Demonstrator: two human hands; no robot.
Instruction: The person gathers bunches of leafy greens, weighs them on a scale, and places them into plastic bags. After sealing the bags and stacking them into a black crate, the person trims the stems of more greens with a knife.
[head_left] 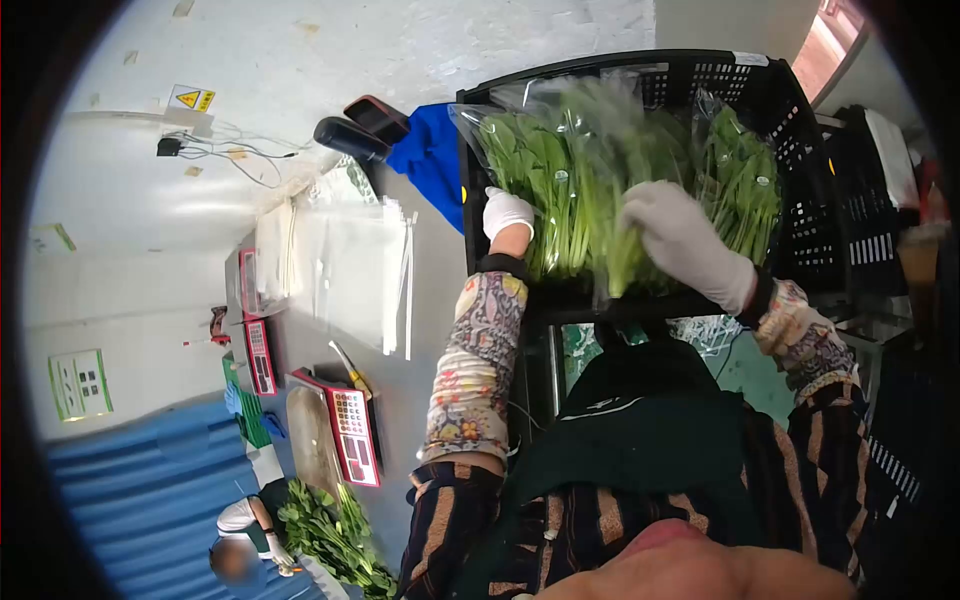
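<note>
My left hand [508, 213], in a white glove, is closed at the left edge of a clear bag of leafy greens [545, 185]; its fingertips are partly hidden. Beside that bag, my gloved right hand [685, 238] has its fingers curled on another bag of leafy greens [618, 215], smeared by motion. A third bag of leafy greens [740, 185] lies to the right. All three bags are within the black plastic crate [815, 215], stems toward me.
Left of the crate are a blue cloth [432, 165], a stack of clear plastic bags [355, 270] and a red-framed scale [352, 435] on the grey table [432, 250]. At lower left, another person [245, 530] handles loose leafy greens [330, 535]. A drink cup [918, 265] stands far right.
</note>
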